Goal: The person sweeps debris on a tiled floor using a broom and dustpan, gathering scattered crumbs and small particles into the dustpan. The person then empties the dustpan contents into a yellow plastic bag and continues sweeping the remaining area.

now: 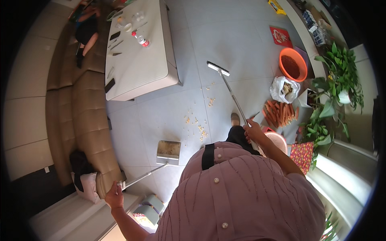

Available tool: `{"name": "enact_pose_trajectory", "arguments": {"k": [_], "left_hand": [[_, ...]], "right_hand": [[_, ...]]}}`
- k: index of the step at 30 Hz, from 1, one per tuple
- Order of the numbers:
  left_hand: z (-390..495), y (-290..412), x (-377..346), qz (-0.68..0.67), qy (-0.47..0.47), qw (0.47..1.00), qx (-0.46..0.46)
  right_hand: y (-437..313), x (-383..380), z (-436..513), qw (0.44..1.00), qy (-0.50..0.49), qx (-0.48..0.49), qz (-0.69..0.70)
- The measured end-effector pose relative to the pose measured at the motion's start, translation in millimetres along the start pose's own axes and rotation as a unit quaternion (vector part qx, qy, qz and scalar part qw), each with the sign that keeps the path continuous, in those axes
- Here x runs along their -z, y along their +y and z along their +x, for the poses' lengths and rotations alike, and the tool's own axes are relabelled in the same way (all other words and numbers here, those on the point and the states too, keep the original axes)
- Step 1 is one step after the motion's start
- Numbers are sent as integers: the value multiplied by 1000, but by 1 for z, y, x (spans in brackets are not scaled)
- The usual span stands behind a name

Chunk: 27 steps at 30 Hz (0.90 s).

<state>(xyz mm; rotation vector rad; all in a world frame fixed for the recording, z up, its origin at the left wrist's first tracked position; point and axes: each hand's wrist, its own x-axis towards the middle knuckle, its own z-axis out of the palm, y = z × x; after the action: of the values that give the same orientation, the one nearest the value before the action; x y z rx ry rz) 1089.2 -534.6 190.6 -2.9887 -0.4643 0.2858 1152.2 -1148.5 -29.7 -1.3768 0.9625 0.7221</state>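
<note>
My left hand [115,194] grips the top of a long-handled dustpan [168,152], whose grey pan rests on the tiled floor with its inside soiled. In my right hand [254,132] is the metal handle of a broom [233,96]. The broom's white head, edged with dark bristles, is held out ahead over the floor; whether it touches the tiles I cannot tell. Small yellow crumbs, perhaps corn kernels, form a loose scatter [201,131] between the broom head and the dustpan.
A white table [153,64] carries a plastic bottle [142,41] and phones. Beyond it, a person [87,33] sits on a brown sofa [90,111]. At right are an orange basin [281,64], a white plastic bag [276,90], a heap of orange-red strips [280,113] and potted plants [340,60].
</note>
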Motion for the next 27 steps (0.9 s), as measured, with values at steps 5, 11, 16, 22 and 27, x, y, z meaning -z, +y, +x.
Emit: {"name": "enact_pose_trajectory", "arguments": {"k": [5, 11, 16, 22, 27], "left_hand": [[4, 92, 35, 13, -22, 994, 108], [38, 150, 54, -8, -34, 981, 191], [75, 177, 35, -82, -14, 974, 212], [140, 195, -18, -162, -2, 960, 227], [189, 228, -32, -147, -69, 948, 273]], "right_hand": [[-69, 62, 48, 995, -54, 38, -69], [-134, 100, 107, 984, -24, 92, -154], [-193, 118, 159, 973, -27, 120, -195], [-277, 143, 210, 951, -15, 144, -274], [-353, 167, 248, 915, 20, 123, -383]]}}
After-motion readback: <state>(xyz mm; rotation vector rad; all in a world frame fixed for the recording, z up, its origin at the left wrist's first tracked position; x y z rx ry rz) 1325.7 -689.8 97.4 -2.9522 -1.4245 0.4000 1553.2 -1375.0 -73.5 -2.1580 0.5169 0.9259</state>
